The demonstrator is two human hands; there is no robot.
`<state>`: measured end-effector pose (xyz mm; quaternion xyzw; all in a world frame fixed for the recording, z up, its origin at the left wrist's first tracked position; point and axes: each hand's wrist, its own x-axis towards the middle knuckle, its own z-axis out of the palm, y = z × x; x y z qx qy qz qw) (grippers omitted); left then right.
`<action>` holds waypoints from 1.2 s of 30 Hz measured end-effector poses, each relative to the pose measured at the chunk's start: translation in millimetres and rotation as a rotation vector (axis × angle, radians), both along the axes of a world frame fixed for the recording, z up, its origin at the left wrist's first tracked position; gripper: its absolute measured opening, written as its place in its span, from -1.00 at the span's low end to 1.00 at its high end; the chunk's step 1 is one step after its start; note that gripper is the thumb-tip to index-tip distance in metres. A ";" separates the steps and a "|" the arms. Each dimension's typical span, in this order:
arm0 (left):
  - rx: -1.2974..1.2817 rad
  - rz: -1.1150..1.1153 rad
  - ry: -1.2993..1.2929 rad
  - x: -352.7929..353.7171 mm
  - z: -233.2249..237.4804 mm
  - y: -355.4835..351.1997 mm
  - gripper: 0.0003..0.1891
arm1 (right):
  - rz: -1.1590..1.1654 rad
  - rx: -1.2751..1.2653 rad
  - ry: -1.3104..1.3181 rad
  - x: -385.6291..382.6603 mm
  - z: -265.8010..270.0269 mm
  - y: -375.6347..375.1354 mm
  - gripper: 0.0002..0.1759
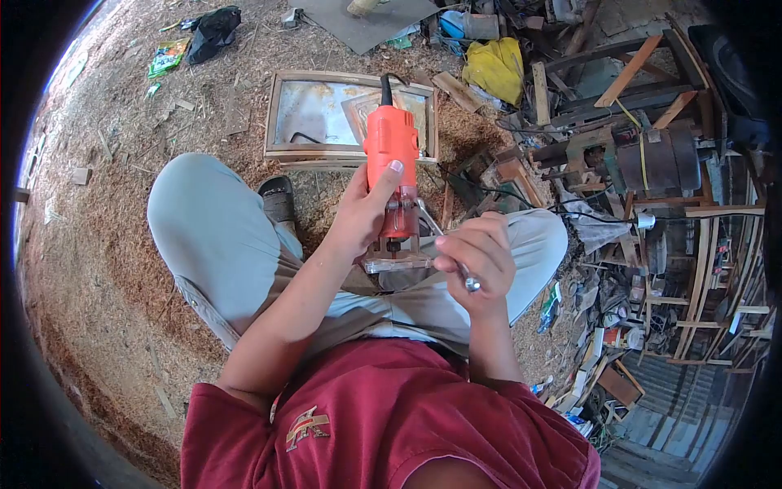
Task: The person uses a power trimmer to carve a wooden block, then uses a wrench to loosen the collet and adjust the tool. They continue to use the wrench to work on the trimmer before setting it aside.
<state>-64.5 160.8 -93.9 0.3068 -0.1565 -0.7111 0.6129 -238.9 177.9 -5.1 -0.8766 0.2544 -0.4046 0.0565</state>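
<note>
An orange trim router (392,134) stands upright over my lap, its black cord running away at the top. My left hand (366,208) wraps round its body, thumb lying along the front. Below the orange housing sits a clear base (399,265) with the dark collet showing inside it. My right hand (482,257) grips a silver wrench (431,220), whose far end meets the side of the router's base clamp. The wrench's shiny near end pokes out below my curled fingers.
Ahead lies a shallow wooden tray (271,114) holding a black hex key (305,138) and a wooden piece. To the right are a rusty motor-like machine (656,159), cables, a yellow bag (494,69) and wood scraps. A black plastic bag (213,35) lies on the shaving-covered ground.
</note>
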 end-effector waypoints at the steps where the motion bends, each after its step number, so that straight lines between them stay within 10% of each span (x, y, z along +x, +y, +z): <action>1: 0.003 -0.001 0.004 -0.1 -0.6 -0.8 -0.49 | 0.002 -0.010 0.019 0.2 -0.8 0.6 -0.64; 36: -0.099 0.018 -0.083 0.5 3.9 5.8 -0.51 | 0.003 0.102 0.017 9.4 0.1 3.3 -0.78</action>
